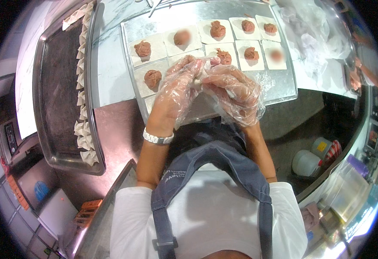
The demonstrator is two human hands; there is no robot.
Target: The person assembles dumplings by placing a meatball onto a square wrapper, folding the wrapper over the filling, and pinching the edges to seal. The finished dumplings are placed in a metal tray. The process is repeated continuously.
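My left hand (179, 84) and my right hand (236, 89), both in clear plastic gloves, meet above the near edge of a metal sheet tray (278, 85). Their curled fingertips hold a small pale dumpling wrapper (196, 83) between them, mostly hidden by the fingers. Square wrappers lie in rows on the sheet, several topped with a lump of pinkish-brown minced filling, such as the lump (152, 78) left of my left hand and another lump (224, 57) just beyond my fingers. Part of the wrappers nearest me is covered by my hands.
At left, a dark baking tray (59, 97) overhangs the table edge, with folded dumplings (81, 73) lined along its right side. Clear plastic bags (312, 42) lie at right on the marble-patterned table (112, 64). Another person's arm (370, 73) shows at far right. Plastic containers (305, 162) stand lower right.
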